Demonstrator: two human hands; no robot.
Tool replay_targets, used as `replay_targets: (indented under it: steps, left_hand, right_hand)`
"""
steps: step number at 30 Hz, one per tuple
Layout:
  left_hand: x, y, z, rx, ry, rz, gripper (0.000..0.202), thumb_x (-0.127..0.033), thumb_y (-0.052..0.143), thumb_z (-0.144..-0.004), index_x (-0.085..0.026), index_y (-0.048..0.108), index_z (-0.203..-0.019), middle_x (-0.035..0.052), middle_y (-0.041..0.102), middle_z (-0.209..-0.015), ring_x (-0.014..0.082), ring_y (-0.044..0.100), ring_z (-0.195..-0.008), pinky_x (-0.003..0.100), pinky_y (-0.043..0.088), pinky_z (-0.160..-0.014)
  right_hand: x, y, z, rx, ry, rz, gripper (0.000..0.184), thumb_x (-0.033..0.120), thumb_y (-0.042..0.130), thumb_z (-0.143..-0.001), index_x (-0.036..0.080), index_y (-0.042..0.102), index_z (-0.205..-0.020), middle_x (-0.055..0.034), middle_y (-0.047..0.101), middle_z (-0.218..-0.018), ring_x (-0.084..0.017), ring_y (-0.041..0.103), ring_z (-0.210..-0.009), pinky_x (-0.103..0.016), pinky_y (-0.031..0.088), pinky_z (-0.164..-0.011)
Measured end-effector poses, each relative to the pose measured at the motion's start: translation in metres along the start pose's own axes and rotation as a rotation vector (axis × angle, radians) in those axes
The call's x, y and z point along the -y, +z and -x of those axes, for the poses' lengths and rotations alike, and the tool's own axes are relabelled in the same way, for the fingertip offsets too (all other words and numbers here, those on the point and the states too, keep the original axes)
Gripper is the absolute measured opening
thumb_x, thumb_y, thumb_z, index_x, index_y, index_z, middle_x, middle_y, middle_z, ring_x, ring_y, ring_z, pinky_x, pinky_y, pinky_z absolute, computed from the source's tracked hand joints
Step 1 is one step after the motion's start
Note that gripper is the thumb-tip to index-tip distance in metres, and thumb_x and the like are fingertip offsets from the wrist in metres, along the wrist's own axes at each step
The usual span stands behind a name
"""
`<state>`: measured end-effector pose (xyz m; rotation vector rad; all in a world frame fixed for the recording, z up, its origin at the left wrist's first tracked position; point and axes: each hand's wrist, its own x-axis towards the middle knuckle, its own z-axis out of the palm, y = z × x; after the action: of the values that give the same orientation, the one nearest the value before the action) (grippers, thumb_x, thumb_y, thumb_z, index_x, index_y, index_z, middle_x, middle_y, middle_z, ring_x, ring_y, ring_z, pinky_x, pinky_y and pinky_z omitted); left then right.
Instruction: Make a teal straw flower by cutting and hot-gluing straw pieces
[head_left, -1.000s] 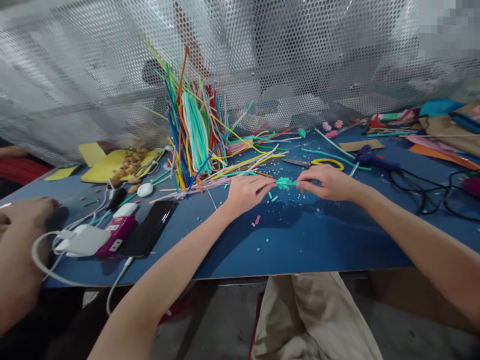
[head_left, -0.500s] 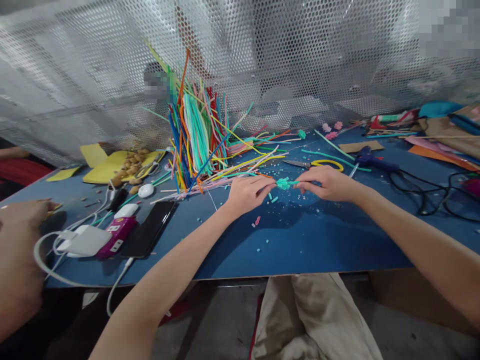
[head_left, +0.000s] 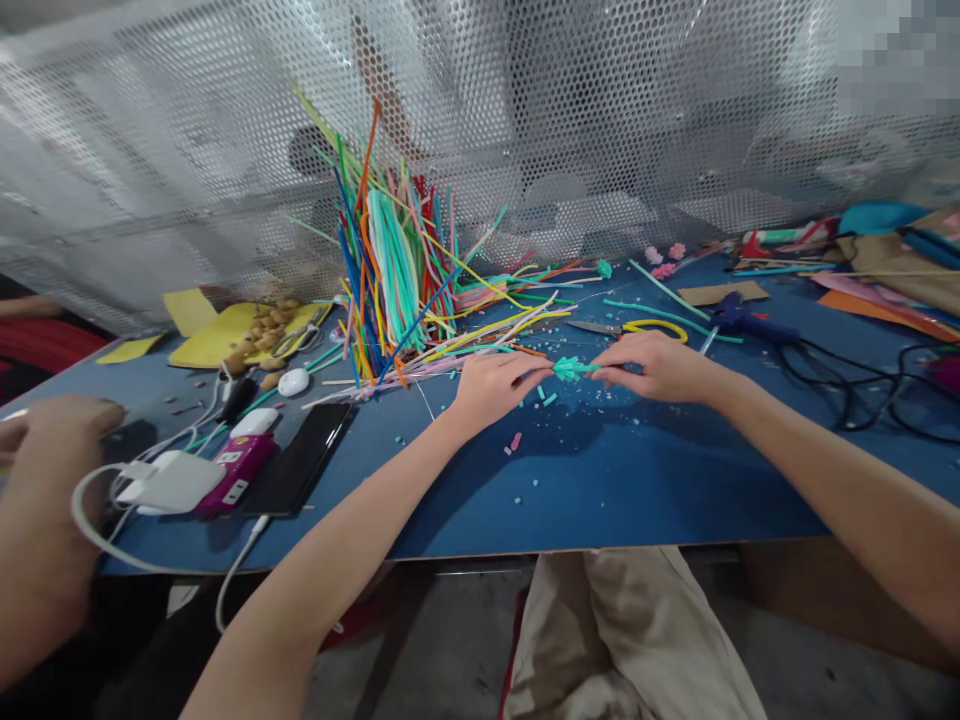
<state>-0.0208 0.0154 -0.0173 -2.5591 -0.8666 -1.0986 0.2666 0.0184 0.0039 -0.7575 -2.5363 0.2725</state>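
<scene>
Both hands meet just above the blue table [head_left: 637,480], approx. mid-table. L hand [head_left: 491,385] has its fingers curled in, thumb + forefinger pinched on the left end of a small teal fuzzy piece [head_left: 571,370]. R hand [head_left: 656,365] is closed the same way, fingertips nipping the piece's thin right end. The piece sits between the two hands, held by both; can't tell whether it touches the table.

Clock readings taken from that piece, 12 = away from the person:
- 6 o'clock, close by: teal + pink crumbs [head_left: 541,400] scattered on the table.
- 10–11 o'clock: big heap of coloured craft sticks [head_left: 397,270], many leaning up against the mesh screen [head_left: 600,120], others fanned flat toward the L hand.
- 1 o'clock, near: scissors w/ yellow handles [head_left: 637,326]. Further out at 2: blue glue gun [head_left: 739,315], its black cable [head_left: 847,390] looping off at 3.
- 1 o'clock, far: small pink flowers [head_left: 664,260]; brown card strip [head_left: 724,292] just right of them.
- 8 o'clock: black phone [head_left: 300,455] lying flat, magenta power bank [head_left: 232,465] just beside it, white charger [head_left: 169,480] w/ cord next along.
- 9–10 o'clock, far: yellow paper [head_left: 202,335] w/ brown nuts [head_left: 259,325] on it.

Another person's hand [head_left: 64,420] rests at the table's far-left edge, 9 o'clock, well apart from both hands.
</scene>
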Motion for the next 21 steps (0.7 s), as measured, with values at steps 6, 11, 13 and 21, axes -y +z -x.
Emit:
replay_targets:
  steps: [6,11,13,21]
  left_hand:
    - [-0.0024,-0.0012,-0.0016,-0.001,-0.010,-0.008,0.018,-0.040,0.061,-0.098,-0.028,0.076,-0.097,-0.0048,0.079,-0.092,0.0112,0.074,-0.076,0.024,0.053,-0.070]
    - [-0.0023,-0.0018,-0.0012,0.012,-0.017,0.007,0.020,-0.041,0.060,-0.099,-0.028,0.076,-0.098,-0.0046,0.079,-0.093,0.0114,0.074,-0.076,0.025,0.054,-0.070]
    - [-0.0018,-0.0013,-0.0005,0.020,-0.031,0.009,0.019,-0.041,0.061,-0.099,-0.029,0.076,-0.098,-0.0047,0.079,-0.094,0.0115,0.074,-0.078,0.025,0.055,-0.072]
    - [0.0002,0.0003,-0.0010,0.016,0.001,0.009,0.019,-0.038,0.061,-0.099,-0.026,0.076,-0.100,-0.0034,0.079,-0.096,0.0121,0.075,-0.081,0.025,0.055,-0.072]
  right_hand:
    - [-0.0007,-0.0005,0.0001,0.004,0.002,-0.012,0.029,0.041,0.053,-0.100,0.024,0.076,-0.104,-0.0025,0.078,-0.088,-0.016,0.070,-0.081,-0.030,0.047,-0.077]
    - [0.0012,-0.0019,-0.0004,0.017,0.012,-0.012,0.030,0.042,0.052,-0.100,0.024,0.076,-0.102,-0.0026,0.078,-0.088,-0.016,0.070,-0.081,-0.030,0.047,-0.076]
    - [0.0019,-0.0020,-0.0005,0.017,0.010,-0.015,0.030,0.042,0.052,-0.100,0.024,0.076,-0.102,-0.0025,0.078,-0.088,-0.016,0.070,-0.080,-0.030,0.047,-0.076]
    - [-0.0002,0.0001,-0.0001,0.011,0.005,0.005,0.029,0.043,0.053,-0.100,0.024,0.076,-0.101,-0.0017,0.078,-0.089,-0.015,0.070,-0.081,-0.029,0.047,-0.075]
